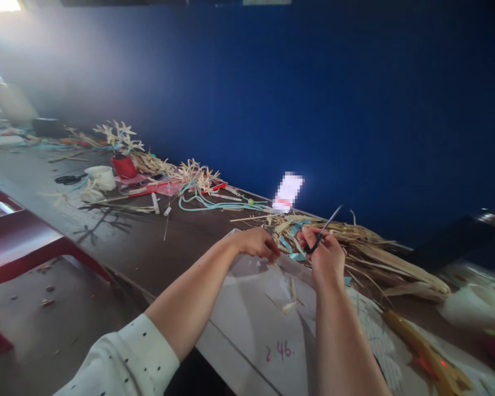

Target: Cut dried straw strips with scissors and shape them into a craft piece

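My left hand (258, 243) is closed in a pinch over a white sheet (247, 319) on the table, its fingertips touching small straw pieces I cannot name. My right hand (325, 254) is closed around a thin dark tool (328, 223) that points up and to the right. Between the two hands lie light blue strips (291, 242) and pale dried leaf strips (379, 247) in a heap. A few straw scraps (291, 300) lie on the white sheet below my hands.
A long dark table (119, 242) runs along a blue wall. Further left sit straw flowers (119, 135), a red pot (124, 165), a white cup (103, 177), black scissors (68, 179) and light blue cords (214, 203). A red bench (20, 242) stands at left.
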### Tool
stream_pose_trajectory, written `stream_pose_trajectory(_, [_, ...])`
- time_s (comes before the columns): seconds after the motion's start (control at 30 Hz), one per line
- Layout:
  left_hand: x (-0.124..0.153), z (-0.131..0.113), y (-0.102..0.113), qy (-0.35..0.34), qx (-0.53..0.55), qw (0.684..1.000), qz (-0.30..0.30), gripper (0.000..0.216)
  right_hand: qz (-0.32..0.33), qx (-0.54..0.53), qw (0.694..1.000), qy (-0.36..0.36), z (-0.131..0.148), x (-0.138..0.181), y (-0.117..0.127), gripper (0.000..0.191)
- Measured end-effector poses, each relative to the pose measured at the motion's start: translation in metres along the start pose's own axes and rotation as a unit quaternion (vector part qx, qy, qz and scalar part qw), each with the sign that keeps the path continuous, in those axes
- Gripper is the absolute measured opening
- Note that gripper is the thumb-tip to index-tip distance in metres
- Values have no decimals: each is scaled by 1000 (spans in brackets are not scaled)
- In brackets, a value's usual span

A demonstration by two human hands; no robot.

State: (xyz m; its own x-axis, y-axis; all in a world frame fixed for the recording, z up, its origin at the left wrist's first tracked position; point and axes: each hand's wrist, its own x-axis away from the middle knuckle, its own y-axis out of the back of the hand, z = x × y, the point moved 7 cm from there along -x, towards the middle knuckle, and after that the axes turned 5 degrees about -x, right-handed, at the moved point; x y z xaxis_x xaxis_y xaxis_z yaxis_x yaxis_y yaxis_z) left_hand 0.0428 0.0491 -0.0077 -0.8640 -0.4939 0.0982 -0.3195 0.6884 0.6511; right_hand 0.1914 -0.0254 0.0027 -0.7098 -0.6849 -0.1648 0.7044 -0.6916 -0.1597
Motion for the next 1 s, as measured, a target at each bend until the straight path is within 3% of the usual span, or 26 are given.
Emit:
stream_pose_trajectory(0.17, [1,-7,21,-28,26,985,-167,31,35,174,983,47,5,4,-7,47])
stream_pose_trajectory(0.23, [1,-12,22,-58,78,974,-204,39,35,256,962,85,9,8,-10,47])
stream_pose_trajectory(0.3, [1,-17,16,-80,105,970,-204,47,37,316,941,113,13,12,-14,44])
stream_pose_trajectory(0.47, [11,-26,20,-65,-23,949,-307,44,87,394,896,184,19,29,-37,41])
stream_pose_trajectory(0.57, [15,-31,24,-77,-61,934,-343,36,133,407,883,193,14,36,-49,44])
stream_pose_trajectory(0.77, [19,-33,24,-59,-110,920,-371,34,208,341,899,179,10,41,-59,49])
stream_pose_trajectory(0.9, [21,-30,28,-41,-112,905,-408,33,192,355,887,226,21,47,-60,43])
stream_pose_trajectory(1.0, [25,-10,45,26,-75,876,-476,34,137,337,897,250,33,47,-50,42])
